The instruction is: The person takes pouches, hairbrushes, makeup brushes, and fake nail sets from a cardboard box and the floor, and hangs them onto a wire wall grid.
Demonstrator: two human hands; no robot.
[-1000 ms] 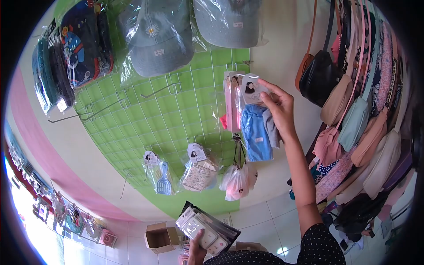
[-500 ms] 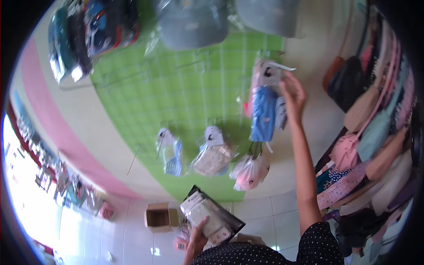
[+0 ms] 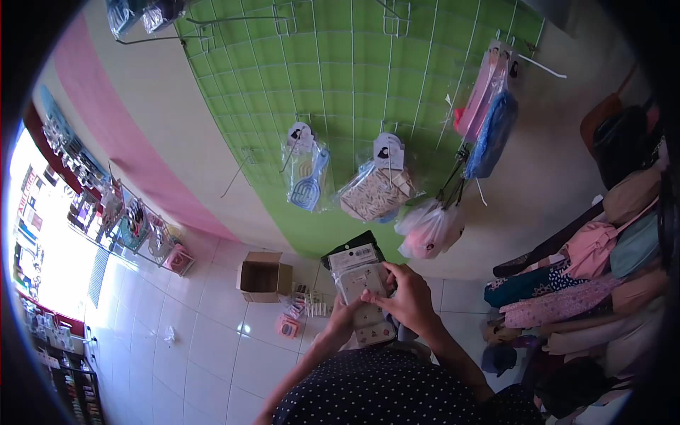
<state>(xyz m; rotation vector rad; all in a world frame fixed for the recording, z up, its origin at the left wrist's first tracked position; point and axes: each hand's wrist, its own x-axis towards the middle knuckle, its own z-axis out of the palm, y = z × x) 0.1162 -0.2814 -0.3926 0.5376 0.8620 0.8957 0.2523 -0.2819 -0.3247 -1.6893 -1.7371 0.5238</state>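
Observation:
In front of my body, both hands hold a stack of flat packets (image 3: 360, 281), cream-coloured with small prints, in clear plastic with a white label card on top. A black packet (image 3: 372, 244) sticks out behind them. My left hand (image 3: 343, 320) is closed around the stack's lower left side, thumb on its front. My right hand (image 3: 411, 299) is closed on the right edge, with thumb and fingers on the top packet. Something greyish shows under my right hand, too hidden to name.
A green wall with a wire grid (image 3: 347, 78) carries a blue spatula pack (image 3: 309, 184), a patterned pouch (image 3: 375, 193), a blue packet (image 3: 492, 134) and pink bagged items (image 3: 431, 230). An open cardboard box (image 3: 264, 276) stands on the floor. Bags (image 3: 595, 248) hang at right.
My right hand has come down from the packets hanging at upper right and now grips the stack beside my left hand. The camera view has tilted downward.

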